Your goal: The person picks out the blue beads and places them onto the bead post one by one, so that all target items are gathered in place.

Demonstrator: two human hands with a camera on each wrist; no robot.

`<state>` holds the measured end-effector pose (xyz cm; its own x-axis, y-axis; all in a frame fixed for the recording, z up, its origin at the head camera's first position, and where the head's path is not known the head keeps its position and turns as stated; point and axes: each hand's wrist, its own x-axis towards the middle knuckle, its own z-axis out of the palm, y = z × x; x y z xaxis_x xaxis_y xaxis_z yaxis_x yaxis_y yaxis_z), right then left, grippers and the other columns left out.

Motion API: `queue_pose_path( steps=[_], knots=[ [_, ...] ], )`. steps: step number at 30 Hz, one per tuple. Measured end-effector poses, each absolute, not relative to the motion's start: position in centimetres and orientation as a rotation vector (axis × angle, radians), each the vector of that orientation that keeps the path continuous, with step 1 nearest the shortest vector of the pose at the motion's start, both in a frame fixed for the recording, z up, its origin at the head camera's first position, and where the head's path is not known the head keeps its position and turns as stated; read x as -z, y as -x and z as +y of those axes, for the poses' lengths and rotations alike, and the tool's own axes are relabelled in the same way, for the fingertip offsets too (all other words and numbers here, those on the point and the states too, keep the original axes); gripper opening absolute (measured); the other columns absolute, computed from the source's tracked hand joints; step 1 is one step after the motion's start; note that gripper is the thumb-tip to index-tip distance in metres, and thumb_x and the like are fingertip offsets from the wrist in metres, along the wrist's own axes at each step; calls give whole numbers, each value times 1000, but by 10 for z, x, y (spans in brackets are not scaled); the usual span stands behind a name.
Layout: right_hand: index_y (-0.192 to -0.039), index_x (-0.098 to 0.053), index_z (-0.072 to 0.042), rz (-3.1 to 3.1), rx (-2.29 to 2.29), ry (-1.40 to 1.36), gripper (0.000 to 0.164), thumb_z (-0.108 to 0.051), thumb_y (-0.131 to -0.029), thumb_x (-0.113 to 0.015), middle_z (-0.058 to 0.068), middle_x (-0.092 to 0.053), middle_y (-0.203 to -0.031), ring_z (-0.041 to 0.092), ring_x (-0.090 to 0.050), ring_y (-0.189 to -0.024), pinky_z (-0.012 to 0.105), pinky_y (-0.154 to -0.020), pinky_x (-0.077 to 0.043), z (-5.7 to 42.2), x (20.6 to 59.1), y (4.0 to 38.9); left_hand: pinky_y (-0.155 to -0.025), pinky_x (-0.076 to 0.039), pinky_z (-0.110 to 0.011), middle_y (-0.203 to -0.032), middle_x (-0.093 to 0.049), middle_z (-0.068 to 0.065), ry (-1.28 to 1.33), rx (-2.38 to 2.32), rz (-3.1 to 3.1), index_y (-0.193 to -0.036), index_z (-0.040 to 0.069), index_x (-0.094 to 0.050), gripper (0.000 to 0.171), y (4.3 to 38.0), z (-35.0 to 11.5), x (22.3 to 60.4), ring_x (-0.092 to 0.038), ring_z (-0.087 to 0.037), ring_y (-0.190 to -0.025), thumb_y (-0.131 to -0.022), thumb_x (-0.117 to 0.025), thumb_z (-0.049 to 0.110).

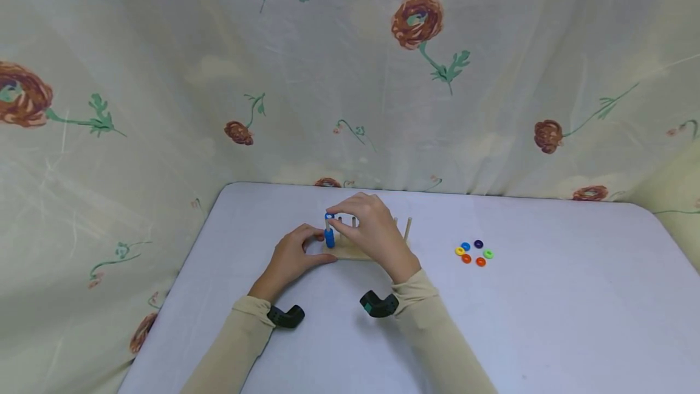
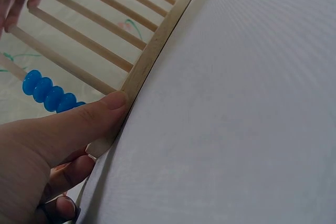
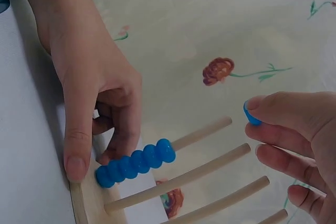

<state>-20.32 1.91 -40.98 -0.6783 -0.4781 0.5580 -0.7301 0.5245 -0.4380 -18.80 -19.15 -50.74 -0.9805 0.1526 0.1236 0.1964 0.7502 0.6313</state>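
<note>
A wooden peg rack (image 2: 157,43) stands on the table, with several upright pegs in a row. My left hand (image 1: 291,255) grips the left end of its base, thumb along the front edge. On the leftmost peg is a stack of several blue beads (image 3: 136,162), reaching partway up. Between thumb and index finger, my right hand (image 1: 373,227) pinches another blue bead (image 3: 252,118). In the right wrist view this bead is just beyond the tip of that peg, apart from it. The other pegs in sight are bare.
Right of the rack lies a loose group of beads: a yellow bead (image 1: 460,251), a blue one, a dark purple bead (image 1: 478,244), a green bead (image 1: 488,254) and two orange ones. A flowered cloth (image 1: 328,65) hangs behind the white-covered table (image 1: 547,297).
</note>
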Motion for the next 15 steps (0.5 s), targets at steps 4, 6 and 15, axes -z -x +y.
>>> queue_pose_path(
  steps=[4, 6, 15],
  knots=[
    [-106, -82, -14, -2401, -917, -980, 18, -22, -91, -81, -1, -80, -98, 17, -71, -98, 39, -94, -54, 17, 412, 203, -67, -37, -25, -107, -68, 3, 279, 1059, -2884, -123, 16, -74, 56, 187, -191, 507, -47, -11, -78, -77, -91, 43],
    [-107, -82, -14, -2402, -906, -977, 18, -23, -91, -81, -1, -80, -99, 17, -70, -99, 39, -93, -53, 16, 413, 203, -67, -37, -26, -107, -68, 3, 272, 1072, -2884, -123, 16, -74, 56, 187, -191, 505, -47, -12, -78, -77, -91, 43],
    [-108, -82, -15, -2422, -876, -971, 18, -24, -93, -79, -2, -80, -99, 16, -69, -99, 38, -93, -53, 12, 415, 202, -69, -38, -27, -108, -68, 2, 250, 1092, -2896, -123, 16, -74, 55, 185, -189, 501, -48, -13, -81, -78, -91, 44]
  ],
)
